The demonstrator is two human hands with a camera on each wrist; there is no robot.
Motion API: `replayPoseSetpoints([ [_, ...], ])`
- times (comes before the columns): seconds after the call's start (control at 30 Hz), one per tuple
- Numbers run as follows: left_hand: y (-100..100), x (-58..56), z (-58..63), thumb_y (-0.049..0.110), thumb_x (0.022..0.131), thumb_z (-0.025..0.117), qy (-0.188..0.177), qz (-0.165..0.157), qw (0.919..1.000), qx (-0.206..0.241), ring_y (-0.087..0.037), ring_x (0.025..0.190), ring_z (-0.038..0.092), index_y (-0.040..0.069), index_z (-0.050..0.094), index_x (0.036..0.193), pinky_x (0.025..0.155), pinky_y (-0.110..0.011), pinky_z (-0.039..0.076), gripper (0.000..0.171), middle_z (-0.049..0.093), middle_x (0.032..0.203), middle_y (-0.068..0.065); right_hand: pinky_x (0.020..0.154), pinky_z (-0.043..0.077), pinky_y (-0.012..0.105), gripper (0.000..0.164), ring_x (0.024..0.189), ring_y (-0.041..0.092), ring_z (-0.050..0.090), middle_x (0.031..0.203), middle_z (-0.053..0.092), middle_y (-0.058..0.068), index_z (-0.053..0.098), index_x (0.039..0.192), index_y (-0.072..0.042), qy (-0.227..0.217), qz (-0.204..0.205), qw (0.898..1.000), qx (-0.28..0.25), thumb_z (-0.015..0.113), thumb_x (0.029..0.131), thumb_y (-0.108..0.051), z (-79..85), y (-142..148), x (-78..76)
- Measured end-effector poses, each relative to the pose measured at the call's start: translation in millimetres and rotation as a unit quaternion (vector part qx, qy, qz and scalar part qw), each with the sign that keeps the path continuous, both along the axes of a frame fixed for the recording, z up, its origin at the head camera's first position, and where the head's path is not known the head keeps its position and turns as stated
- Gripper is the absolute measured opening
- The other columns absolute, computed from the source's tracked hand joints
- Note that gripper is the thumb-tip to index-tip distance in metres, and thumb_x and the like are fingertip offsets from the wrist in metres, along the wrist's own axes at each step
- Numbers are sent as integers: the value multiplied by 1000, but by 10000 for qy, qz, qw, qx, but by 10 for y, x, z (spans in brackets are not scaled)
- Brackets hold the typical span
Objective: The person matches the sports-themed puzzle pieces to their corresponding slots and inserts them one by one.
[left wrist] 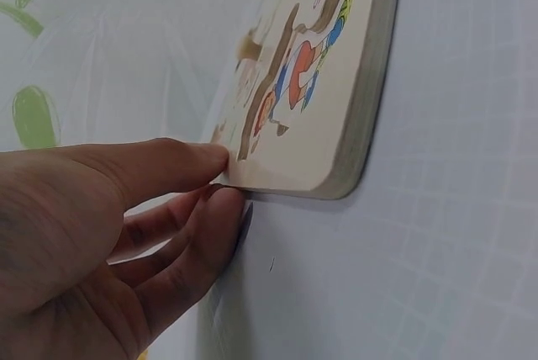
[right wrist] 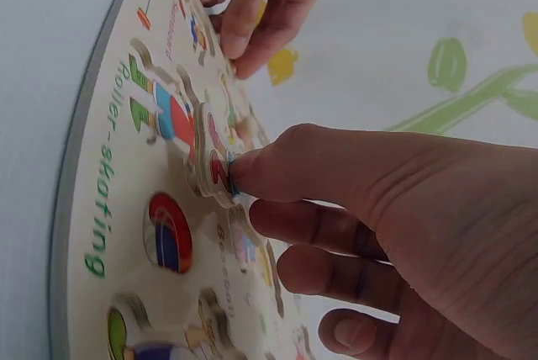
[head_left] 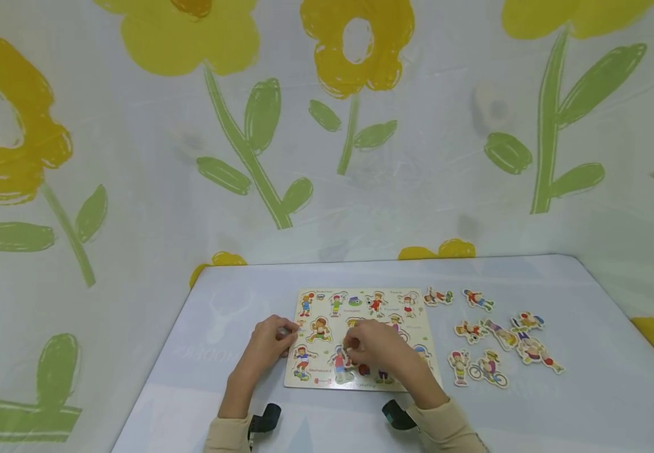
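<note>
A wooden puzzle board (head_left: 292, 379) with printed sports figures and shaped recesses lies flat on the table. At its left edge, my left hand (head_left: 267, 343) pinches the rim; the left wrist view has the thumb on the top face and curled fingers by the side. My right hand (head_left: 382, 347) is over the lower middle of the board. In the right wrist view, its thumb and a mostly hidden finger pinch a flat wooden puzzle piece (right wrist: 203, 148). That piece is tilted over the roller-skating recess (right wrist: 168, 112), whose printed figure partly shows.
Loose figure pieces lie on the table (head_left: 361, 421) right of the board, among them a cyclist piece (head_left: 490, 369) and a standing figure piece (head_left: 459, 366). Several overlap near a long figure piece (head_left: 533, 349). A flower-printed cloth (head_left: 417, 207) rises behind the table.
</note>
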State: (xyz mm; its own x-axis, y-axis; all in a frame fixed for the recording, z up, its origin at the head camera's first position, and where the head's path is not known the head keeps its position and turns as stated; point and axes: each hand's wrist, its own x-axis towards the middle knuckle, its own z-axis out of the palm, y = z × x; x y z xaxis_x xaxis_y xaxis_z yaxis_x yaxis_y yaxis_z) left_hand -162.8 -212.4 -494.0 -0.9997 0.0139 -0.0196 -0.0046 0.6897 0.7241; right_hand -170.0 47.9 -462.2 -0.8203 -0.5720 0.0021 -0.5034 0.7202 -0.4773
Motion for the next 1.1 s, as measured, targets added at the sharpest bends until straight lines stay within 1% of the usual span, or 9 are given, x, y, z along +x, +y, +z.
replayPoseSetpoints([
  [0.13,10,1,-4,8,88,71,34,55,10000,-6,-11,69,57,8,71,101,54,-19,50,14,60,94,-5,67,44,22,7,68,2,49,84,61,-11,75,91,-19,-2,155,9999,-48,74,84,-18,-9,-75,18],
  [0.33,-2,3,-5,8,88,71,1,98,10000,-7,-11,69,56,8,72,101,54,-18,50,13,60,94,-5,61,40,18,6,68,2,45,77,56,-13,75,91,-19,79,342,9994,0,74,85,-20,-41,-220,45],
  [0.47,-1,-1,-7,8,88,71,3,76,10000,-9,-11,69,57,8,72,101,54,-18,50,13,60,95,-6,60,38,18,6,67,2,44,74,52,-13,75,92,-20,121,354,9993,4,75,85,-22,-47,-286,50],
  [0.7,11,-7,7,8,88,71,-23,72,10000,41,-11,68,56,8,72,101,54,-19,50,13,60,95,-6,60,38,18,5,67,2,44,75,51,-13,74,91,-21,115,321,9994,-6,75,86,-23,-33,-335,46],
  [0.8,10,-6,3,8,88,71,-3,59,10000,43,-11,68,56,8,72,101,53,-18,50,13,60,95,-6,61,40,18,5,67,2,46,77,54,-13,74,90,-21,139,358,9993,-22,75,85,-21,-25,-356,25],
  [0.9,6,-9,0,8,88,71,8,35,10000,61,-11,68,57,8,72,101,53,-18,50,13,60,95,-6,65,44,19,4,70,1,49,80,59,-13,75,89,-21,206,410,9989,-47,75,85,-21,4,-380,-9],
  [1.0,2,-6,-1,8,88,71,-4,7,10000,86,-11,68,56,7,71,101,53,-18,50,13,60,95,-6,69,46,20,6,72,2,51,83,61,-13,75,91,-22,216,359,9991,-15,76,84,-23,39,-414,-55],
  [1.1,-4,-6,-4,8,88,71,-31,2,9999,110,-11,68,56,7,71,101,54,-18,50,13,60,94,-6,68,45,22,8,72,4,50,84,60,-12,75,92,-23,230,266,9994,53,77,84,-24,62,-457,-119],
])
